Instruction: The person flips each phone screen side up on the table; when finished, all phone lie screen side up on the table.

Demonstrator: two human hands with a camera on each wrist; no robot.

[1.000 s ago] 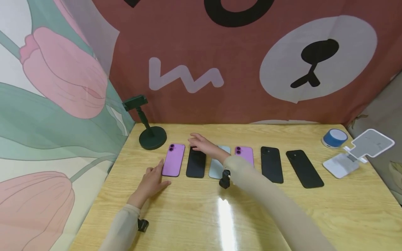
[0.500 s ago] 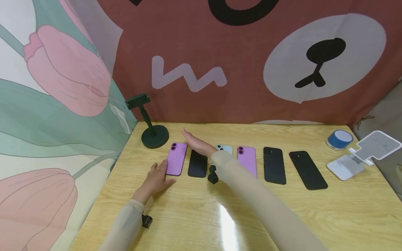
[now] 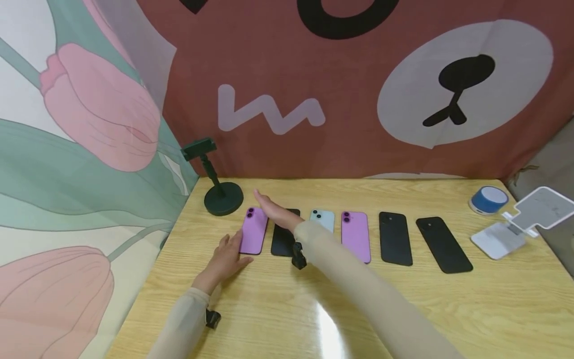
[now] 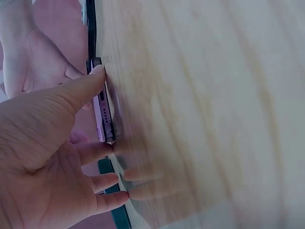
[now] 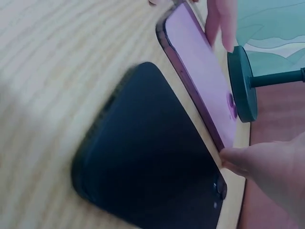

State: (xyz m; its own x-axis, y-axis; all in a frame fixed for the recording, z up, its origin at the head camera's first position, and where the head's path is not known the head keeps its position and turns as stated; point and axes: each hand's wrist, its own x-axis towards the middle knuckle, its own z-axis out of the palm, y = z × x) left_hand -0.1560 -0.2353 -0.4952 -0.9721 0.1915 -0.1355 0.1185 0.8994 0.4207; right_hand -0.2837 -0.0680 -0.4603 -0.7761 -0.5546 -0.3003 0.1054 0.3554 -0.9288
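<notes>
Compared with one second earlier, the right hand [image 3: 277, 211] has shifted toward the round-based stand [image 3: 223, 198], from the far end of the near black phone [image 3: 281, 241] to the right edge of the left purple phone [image 3: 254, 232]. The left hand [image 3: 226, 256] remains at that phone's left edge, nearer the person than the stand.

Left grip: fingers apart, alongside the phone; thumb at its near end. Right grip: fingers extended, thumb at the phone's long edge near the camera end. Neither grip is clamped.

The left purple phone lies flat on the worktop [image 3: 269, 314], just right of the stand and nearer the person. Farther right of the stand, in order, lie the near black phone, a light-blue phone [image 3: 324, 219], a second purple phone [image 3: 356, 237] and two more black phones [image 3: 395, 239]. A blue-and-white cylinder [image 3: 489, 201] sits well to the stand's right.
</notes>
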